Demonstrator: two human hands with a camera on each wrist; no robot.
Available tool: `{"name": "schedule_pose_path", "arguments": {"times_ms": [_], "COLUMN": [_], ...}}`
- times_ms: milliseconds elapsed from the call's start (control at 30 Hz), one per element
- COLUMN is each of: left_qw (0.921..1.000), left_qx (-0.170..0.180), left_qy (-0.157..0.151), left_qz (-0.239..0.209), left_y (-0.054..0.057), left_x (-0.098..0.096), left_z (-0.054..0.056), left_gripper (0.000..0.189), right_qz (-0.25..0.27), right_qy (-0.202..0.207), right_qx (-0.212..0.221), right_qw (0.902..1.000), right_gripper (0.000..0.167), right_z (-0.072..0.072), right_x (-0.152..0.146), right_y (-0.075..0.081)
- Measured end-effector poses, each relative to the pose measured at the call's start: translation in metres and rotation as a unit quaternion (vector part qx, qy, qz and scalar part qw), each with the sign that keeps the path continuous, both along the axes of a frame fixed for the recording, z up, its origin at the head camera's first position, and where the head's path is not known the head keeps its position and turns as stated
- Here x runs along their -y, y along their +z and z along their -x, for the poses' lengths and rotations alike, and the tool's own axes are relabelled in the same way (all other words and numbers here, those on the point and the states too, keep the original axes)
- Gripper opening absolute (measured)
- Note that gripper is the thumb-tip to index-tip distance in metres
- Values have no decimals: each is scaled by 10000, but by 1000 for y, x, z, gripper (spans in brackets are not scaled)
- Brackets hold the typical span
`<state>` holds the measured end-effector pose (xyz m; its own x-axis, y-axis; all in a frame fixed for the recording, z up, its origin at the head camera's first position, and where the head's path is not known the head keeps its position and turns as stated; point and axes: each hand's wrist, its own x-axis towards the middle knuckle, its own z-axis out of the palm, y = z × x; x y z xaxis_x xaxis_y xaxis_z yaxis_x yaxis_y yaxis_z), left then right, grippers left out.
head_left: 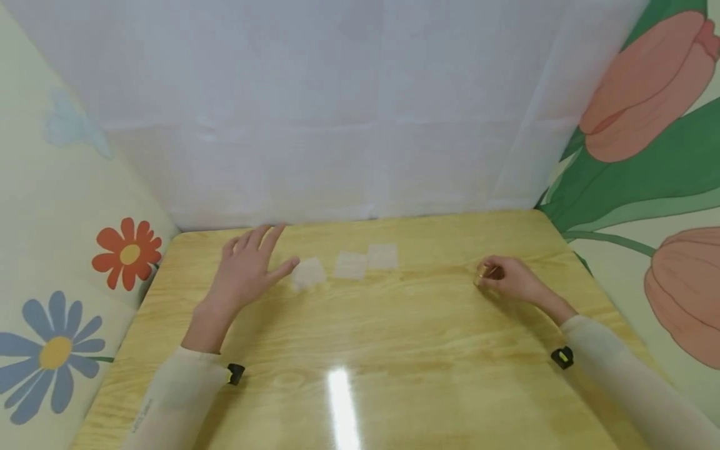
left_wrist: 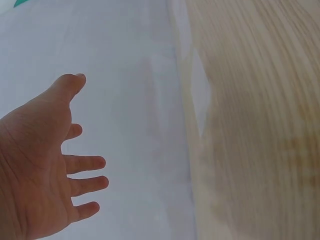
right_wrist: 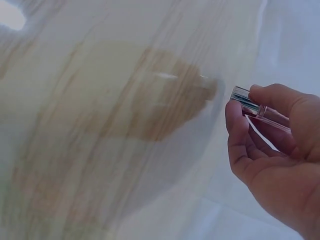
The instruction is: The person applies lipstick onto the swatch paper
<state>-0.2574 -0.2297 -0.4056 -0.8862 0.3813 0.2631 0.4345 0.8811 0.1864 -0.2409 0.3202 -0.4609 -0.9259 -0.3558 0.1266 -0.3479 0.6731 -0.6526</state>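
Note:
My right hand (head_left: 514, 279) pinches a small shiny see-through object (right_wrist: 246, 101) between thumb and fingers, over the right part of the table. It looks gold-toned in the head view; the fingers cover much of it, and its exact kind cannot be told. With fingers spread, my left hand (head_left: 243, 270) holds nothing over the table's left side. Its thumb tip appears beside the leftmost pale square (head_left: 309, 274) in the head view. A middle pale square (head_left: 350, 265) and a right pale square (head_left: 382, 257) lie in a row with it.
The wood-grain table (head_left: 394, 337) has a glossy top with a bright light reflection. Behind its far edge hangs a white cloth (head_left: 337, 125). Flower-painted panels stand at the left (head_left: 50, 206) and right (head_left: 647, 206).

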Motion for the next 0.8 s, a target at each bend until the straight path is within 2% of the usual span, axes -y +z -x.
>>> {"name": "schedule_pose_path", "arguments": {"times_ms": [233, 400, 533, 700, 800], "left_qw": [9998, 9997, 9996, 9996, 9995], "left_qx": [-163, -149, -138, -89, -27], "left_qy": [-112, -191, -215, -250, -272], "left_qz": [27, 47, 109, 139, 176], "left_y": [13, 16, 19, 22, 22], "left_x": [-14, -24, -31, -40, -45], "left_z": [-11, -10, -9, -9, -10], "left_gripper": [79, 80, 80, 79, 77], "right_qz": [-70, -254, -270, -227, -215], "right_qy": [171, 107, 132, 164, 209], "right_qx": [-268, -465, -652, -603, -472], "right_qw": [9995, 9985, 9974, 9978, 9984], "right_gripper": [13, 8, 11, 12, 23], "right_z": [-3, -3, -4, -5, -6], "right_x": [8, 15, 24, 36, 44], "right_y": [9, 18, 25, 33, 38]}}
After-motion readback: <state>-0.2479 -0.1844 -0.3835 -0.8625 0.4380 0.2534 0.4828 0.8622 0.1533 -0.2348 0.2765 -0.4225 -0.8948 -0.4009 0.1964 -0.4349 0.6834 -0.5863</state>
